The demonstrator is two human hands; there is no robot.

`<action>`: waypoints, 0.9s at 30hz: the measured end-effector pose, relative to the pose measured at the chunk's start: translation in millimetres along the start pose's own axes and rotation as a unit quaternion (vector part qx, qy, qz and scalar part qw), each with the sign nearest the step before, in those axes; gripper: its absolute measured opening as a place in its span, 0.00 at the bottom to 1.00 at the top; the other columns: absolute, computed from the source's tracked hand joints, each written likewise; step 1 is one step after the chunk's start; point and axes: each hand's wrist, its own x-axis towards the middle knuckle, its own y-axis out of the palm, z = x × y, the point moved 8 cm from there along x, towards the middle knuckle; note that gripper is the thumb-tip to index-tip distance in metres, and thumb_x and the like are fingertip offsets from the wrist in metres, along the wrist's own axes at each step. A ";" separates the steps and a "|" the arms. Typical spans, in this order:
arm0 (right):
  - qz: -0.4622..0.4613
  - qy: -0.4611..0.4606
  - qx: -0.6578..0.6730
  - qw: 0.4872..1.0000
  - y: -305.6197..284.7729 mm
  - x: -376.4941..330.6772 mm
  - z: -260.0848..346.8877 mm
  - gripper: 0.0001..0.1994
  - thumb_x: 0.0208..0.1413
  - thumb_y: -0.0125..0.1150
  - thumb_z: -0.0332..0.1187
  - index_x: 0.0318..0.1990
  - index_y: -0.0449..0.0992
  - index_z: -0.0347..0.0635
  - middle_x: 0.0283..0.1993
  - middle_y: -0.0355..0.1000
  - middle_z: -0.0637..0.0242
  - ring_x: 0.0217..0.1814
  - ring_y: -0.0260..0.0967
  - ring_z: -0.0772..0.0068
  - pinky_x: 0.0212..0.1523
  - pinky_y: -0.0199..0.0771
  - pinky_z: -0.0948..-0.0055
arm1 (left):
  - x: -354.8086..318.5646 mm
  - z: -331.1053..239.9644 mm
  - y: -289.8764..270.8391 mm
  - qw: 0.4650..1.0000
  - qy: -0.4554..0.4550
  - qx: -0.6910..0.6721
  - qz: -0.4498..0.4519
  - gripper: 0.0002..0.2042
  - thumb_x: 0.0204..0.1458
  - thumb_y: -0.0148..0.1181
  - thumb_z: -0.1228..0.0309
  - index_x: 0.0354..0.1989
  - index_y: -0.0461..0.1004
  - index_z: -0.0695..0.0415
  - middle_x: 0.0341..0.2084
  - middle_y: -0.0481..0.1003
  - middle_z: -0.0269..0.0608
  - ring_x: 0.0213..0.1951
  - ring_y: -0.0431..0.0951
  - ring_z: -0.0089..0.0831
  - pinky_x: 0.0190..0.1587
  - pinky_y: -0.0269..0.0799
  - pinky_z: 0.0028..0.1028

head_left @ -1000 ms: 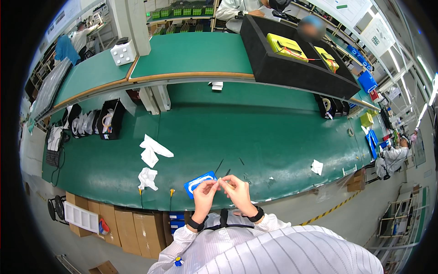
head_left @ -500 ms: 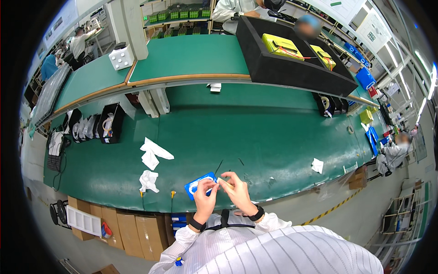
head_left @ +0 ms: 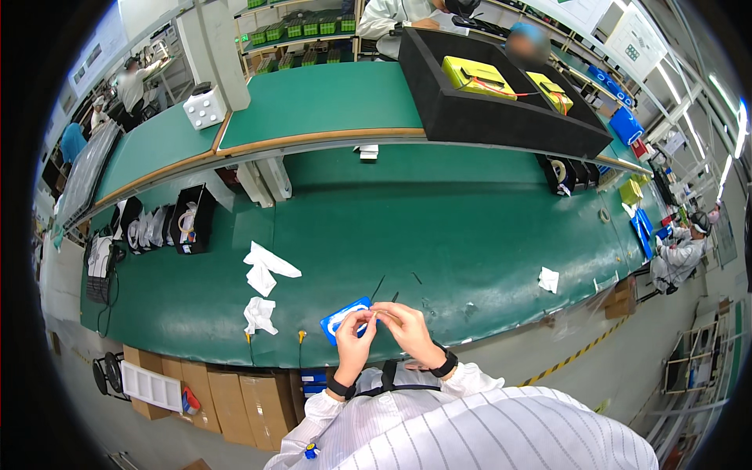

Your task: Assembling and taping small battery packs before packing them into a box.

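White striped smock (head_left: pixel 501 427), black wristbands (head_left: pixel 341 388)

Grey dashed lines run across the smock's white cloth. Its loose sleeves (head_left: pixel 479 381) gather at the cuffs. The left hand (head_left: pixel 352 338) and right hand (head_left: pixel 409 330) are bare, each banded in black at the wrist. Dark straps (head_left: pixel 388 376) meet nearest the bench's (head_left: pixel 345 227) near edge; a blue-and-yellow piece (head_left: pixel 312 451) sits at lower left.

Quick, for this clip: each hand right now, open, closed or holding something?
Right hand: closed, apparently pinching a small pale piece.
Left hand: up against the same piece; whether closed on it can't be told.
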 end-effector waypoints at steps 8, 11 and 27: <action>-0.027 -0.082 -0.081 0.993 -5.5 -2.5 7.2 0.05 0.56 0.62 0.24 0.39 0.77 0.34 0.41 0.79 0.57 0.37 0.79 0.62 0.35 0.77 0.72 | 0.4 -6.8 2.2 0.998 0.002 0.067 0.014 0.05 0.51 0.66 0.78 0.34 0.78 0.65 0.30 0.80 0.40 0.35 0.80 0.27 0.41 0.75 0.25; -0.026 -0.085 -0.076 0.993 -6.2 -1.3 8.0 0.05 0.57 0.62 0.26 0.39 0.77 0.35 0.38 0.79 0.58 0.34 0.78 0.68 0.32 0.76 0.73 | 1.9 -20.9 1.4 0.992 0.014 0.125 0.006 0.05 0.50 0.67 0.76 0.32 0.79 0.64 0.28 0.81 0.41 0.33 0.81 0.28 0.39 0.74 0.26; 0.024 0.010 0.093 0.995 -1.6 2.9 -2.9 0.11 0.57 0.65 0.28 0.46 0.81 0.36 0.37 0.79 0.63 0.38 0.77 0.76 0.38 0.76 0.78 | -3.2 4.8 -4.4 0.999 -0.036 -0.009 -0.005 0.04 0.56 0.58 0.81 0.37 0.78 0.66 0.28 0.80 0.41 0.30 0.81 0.25 0.35 0.76 0.22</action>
